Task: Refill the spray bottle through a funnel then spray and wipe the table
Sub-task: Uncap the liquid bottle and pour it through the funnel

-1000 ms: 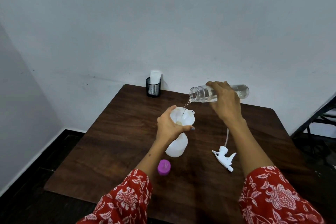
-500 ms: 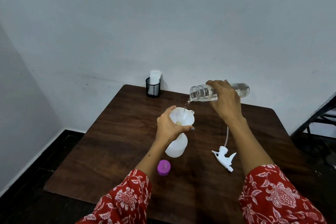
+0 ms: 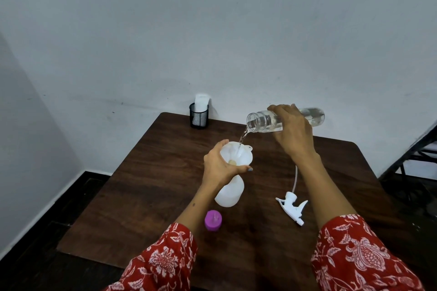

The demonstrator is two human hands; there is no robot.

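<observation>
We see our right hand (image 3: pixel 292 133), right of the frame's middle, gripping a clear bottle (image 3: pixel 264 121) that lies nearly level above the counter (image 3: pixel 146 179), its open mouth pointing toward the left of the frame. A thin stream of water (image 3: pixel 242 139) runs from that mouth down into a white funnel (image 3: pixel 238 155). Our left hand (image 3: pixel 218 165), at the middle of the frame, has its fingers and thumb curled round the funnel where it sits in the neck of the white spray bottle (image 3: pixel 229 192). The spray bottle stands on the dark wooden counter, just below the funnel in the frame.

Lower down, a purple cap (image 3: pixel 213 220) rests on the counter beside our left forearm. To the right of the spray bottle lies the white trigger head (image 3: pixel 292 207), its thin tube reaching up toward our right wrist. At the counter's far edge, above the middle of the frame, a black mesh cup (image 3: pixel 199 116) holds something white. Red flowered sleeves (image 3: pixel 361 255) fill the bottom corners.
</observation>
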